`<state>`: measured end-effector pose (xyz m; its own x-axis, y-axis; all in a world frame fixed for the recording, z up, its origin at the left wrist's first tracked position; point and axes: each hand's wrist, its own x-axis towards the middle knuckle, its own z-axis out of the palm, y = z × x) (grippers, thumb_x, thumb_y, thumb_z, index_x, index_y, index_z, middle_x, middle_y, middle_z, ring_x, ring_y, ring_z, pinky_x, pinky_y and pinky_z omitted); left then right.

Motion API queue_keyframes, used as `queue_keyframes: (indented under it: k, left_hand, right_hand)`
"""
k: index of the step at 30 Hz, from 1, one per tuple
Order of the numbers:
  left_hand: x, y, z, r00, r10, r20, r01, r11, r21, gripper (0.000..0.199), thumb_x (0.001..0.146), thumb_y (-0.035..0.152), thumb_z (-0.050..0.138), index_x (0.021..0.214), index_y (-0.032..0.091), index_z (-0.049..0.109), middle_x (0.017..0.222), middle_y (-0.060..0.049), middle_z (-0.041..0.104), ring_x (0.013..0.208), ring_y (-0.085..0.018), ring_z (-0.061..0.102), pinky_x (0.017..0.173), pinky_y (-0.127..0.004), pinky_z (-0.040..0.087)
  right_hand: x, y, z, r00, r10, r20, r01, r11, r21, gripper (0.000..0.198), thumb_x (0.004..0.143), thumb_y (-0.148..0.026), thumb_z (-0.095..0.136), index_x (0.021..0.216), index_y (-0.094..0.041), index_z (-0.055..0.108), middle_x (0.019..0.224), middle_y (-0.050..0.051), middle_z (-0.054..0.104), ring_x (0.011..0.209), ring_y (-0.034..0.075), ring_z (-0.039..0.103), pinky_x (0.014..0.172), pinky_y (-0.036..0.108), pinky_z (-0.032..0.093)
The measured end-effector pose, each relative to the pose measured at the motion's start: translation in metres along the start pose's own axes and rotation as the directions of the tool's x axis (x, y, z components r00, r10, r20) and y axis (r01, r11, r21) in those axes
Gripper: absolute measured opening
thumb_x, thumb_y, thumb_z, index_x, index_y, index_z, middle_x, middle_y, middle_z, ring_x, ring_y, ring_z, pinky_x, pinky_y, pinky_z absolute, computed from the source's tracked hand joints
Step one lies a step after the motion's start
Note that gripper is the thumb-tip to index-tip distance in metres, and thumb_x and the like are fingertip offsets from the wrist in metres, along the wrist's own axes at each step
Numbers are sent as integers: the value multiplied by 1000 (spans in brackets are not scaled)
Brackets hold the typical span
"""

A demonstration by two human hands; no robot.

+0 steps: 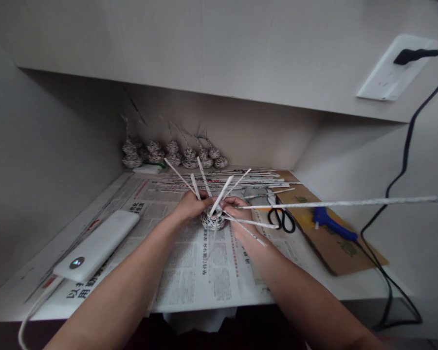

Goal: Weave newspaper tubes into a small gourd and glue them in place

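Between my hands sits a small round woven paper piece [212, 221], made of rolled newsprint, with several paper sticks [222, 194] fanning up and outward from it. My left hand [194, 204] is closed on the piece's left side, near the base of the upright sticks. On the other side my right hand [237, 209] pinches the piece and the sticks at its rim. One long paper stick [332, 202] runs from the right hand far out to the right edge of the view. Some of the fingertips are hidden behind the sticks.
Newspaper [182, 272] covers the tabletop. Rolled paper sticks [226, 181] lie behind my hands, and several woven gourd shapes [173, 154] stand against the back wall. Right are black-handled scissors [286, 221] and a blue glue gun [334, 226] on cardboard [324, 250]; left, a white power bank [98, 245].
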<state>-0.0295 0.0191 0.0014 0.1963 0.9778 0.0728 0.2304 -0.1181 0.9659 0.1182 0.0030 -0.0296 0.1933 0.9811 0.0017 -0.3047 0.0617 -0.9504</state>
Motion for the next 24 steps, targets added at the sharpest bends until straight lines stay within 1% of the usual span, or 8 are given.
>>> queue_keyframes:
  k: [3,5,6,9,12,14,19,24]
  left_hand:
    - [-5,9,-16,962,-21,272,69,983,-171,32,56,30,81,82,12,72,79,-10,71,74,-22,64,67,-29,48]
    - [-9,15,-26,940,-24,340,128,949,-287,58,46,18,85,102,15,70,98,-11,72,87,-23,66,76,-31,50]
    - [-10,16,-29,933,-29,360,149,939,-310,63,45,16,85,106,17,69,102,-11,71,91,-23,66,80,-32,50]
    - [-7,13,-33,914,-53,402,196,926,-324,54,49,18,85,101,16,69,101,-11,71,93,-23,66,81,-33,51]
    - [-1,3,-28,925,-125,359,240,925,-296,44,54,30,83,93,13,70,88,-10,71,75,-19,66,68,-30,52]
    - [3,-2,-21,947,-123,296,206,941,-268,42,55,34,82,89,12,71,78,-8,70,64,-16,63,60,-27,50]
    - [2,3,-5,983,-104,154,140,960,-244,30,47,27,84,67,11,68,58,-3,64,50,-12,54,49,-24,40]
    - [-6,17,1,990,-96,103,117,968,-221,27,45,22,84,62,11,66,52,-1,59,47,-10,48,46,-22,35]
  right_hand:
    - [1,-7,-4,1000,0,-30,1,999,46,29,46,-31,83,60,-18,61,58,-1,64,52,13,54,54,28,43]
    - [4,-11,-8,1000,-5,2,5,999,39,29,45,-31,84,60,-19,63,62,0,67,54,14,56,56,29,44]
    - [5,-12,-9,1000,-9,14,8,999,36,29,44,-31,85,59,-19,63,64,1,67,55,14,56,56,29,45]
    - [9,-10,-10,999,-13,37,12,1000,29,32,42,-32,87,57,-20,61,62,0,67,55,15,57,57,30,45]
    - [11,-4,-10,998,-20,52,19,1000,22,34,41,-33,87,56,-19,60,61,0,66,55,14,57,57,29,44]
    - [12,-1,-10,997,-22,78,21,1000,10,33,42,-34,86,58,-19,62,62,0,67,55,13,57,57,28,44]
    - [11,-1,-11,987,-43,154,57,995,-85,32,46,-36,85,63,-18,66,64,0,67,55,12,55,56,26,42]
    - [6,-1,-7,996,-36,80,43,995,-88,33,52,-41,83,71,-18,71,61,-1,66,54,12,55,55,26,43]
